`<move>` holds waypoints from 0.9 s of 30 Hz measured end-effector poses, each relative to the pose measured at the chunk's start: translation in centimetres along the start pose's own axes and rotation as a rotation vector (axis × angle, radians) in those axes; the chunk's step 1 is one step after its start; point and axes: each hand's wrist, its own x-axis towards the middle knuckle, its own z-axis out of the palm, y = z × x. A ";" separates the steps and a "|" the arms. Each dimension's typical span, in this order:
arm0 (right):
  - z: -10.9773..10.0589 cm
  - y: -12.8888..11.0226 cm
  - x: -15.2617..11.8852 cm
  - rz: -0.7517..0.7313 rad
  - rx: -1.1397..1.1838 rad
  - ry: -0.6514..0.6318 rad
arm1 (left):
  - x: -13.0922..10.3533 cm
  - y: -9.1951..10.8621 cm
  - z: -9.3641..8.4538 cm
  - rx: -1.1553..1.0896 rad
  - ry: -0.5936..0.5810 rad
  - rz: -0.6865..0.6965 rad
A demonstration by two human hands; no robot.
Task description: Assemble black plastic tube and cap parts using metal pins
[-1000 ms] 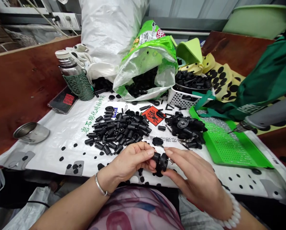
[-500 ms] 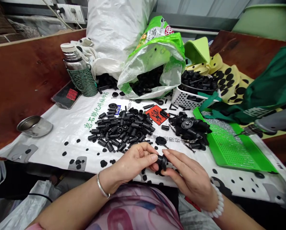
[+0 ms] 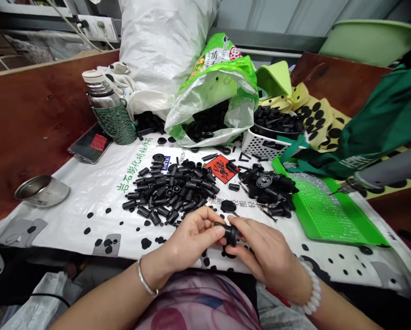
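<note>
Between my hands, just above the table's near edge, is a short black cylindrical plastic part [image 3: 230, 234] with a wider collar. My left hand [image 3: 195, 236] pinches its left end between thumb and fingers. Around the collar end, the fingers and thumb of my right hand [image 3: 265, 250] are closed from the right side, covering some of it. Beyond my hands lies a heap of small black ribbed plastic cylinders [image 3: 174, 188]. A flat black disc [image 3: 228, 206] rests just past the held part. Farther right is a second pile of larger black parts [image 3: 269, 183].
On the right a green tray [image 3: 329, 220] holds silvery pins, with a power screwdriver [image 3: 380, 172] above it. An opened bag [image 3: 208, 98] and a white basket [image 3: 263, 145] of black parts stand behind. A metal cup [image 3: 42, 191], phone [image 3: 88, 149] and bottle [image 3: 111, 112] are on the left.
Both hands still hold the black plastic part, which now lies slightly more level, with more of its barrel showing. The whole view has shifted a little.
</note>
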 end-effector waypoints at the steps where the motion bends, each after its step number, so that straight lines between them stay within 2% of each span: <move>1: 0.2 -0.1 0.0 0.140 0.129 -0.064 | -0.2 -0.1 0.1 0.059 0.004 0.044; 3: 0.4 -0.3 0.0 0.425 0.365 -0.199 | -0.3 -0.4 0.1 0.182 0.010 0.123; 4: 0.4 -0.3 0.1 0.509 0.419 -0.230 | -0.3 -0.5 0.2 0.214 0.015 0.139; 5: 0.3 -0.3 0.1 0.526 0.416 -0.217 | -0.2 -0.5 0.2 0.216 0.023 0.136; 6: 0.1 -0.3 0.2 0.473 0.360 -0.166 | -0.1 -0.5 0.1 0.192 0.035 0.115; 9: -0.3 -0.1 0.2 0.142 0.095 0.016 | 0.4 -0.4 0.0 0.085 0.050 0.014; 11: -0.2 -0.1 0.2 0.040 0.050 0.060 | 0.5 -0.5 -0.1 0.094 0.029 0.004; 12: 0.1 -0.2 0.2 0.084 0.114 0.054 | 0.4 -0.6 -0.1 0.146 0.030 0.039; 13: 0.5 -0.2 0.2 0.194 0.240 0.025 | 0.3 -0.7 -0.2 0.237 0.037 0.100; 15: 1.3 -0.2 0.2 0.516 0.614 -0.091 | -0.1 -0.9 -0.2 0.495 0.030 0.277; 17: 1.8 -0.2 0.2 0.790 0.951 -0.215 | -0.4 -1.1 -0.2 0.722 -0.043 0.428; 19: 1.8 -0.1 0.0 0.892 1.069 -0.251 | -0.4 -1.2 -0.1 0.805 -0.096 0.463; 21: 1.3 0.1 -0.3 0.849 0.962 -0.188 | -0.2 -1.3 0.0 0.717 -0.051 0.368; 24: 0.5 0.3 -0.9 0.606 0.633 -0.051 | 0.4 -1.5 0.0 0.408 0.023 0.161; 26: 0.5 0.2 -1.2 0.455 0.470 0.016 | 0.5 -1.6 0.1 0.298 0.010 0.118; 27: 0.6 0.2 -1.3 0.438 0.456 0.027 | 0.5 -1.6 0.1 0.332 0.000 0.141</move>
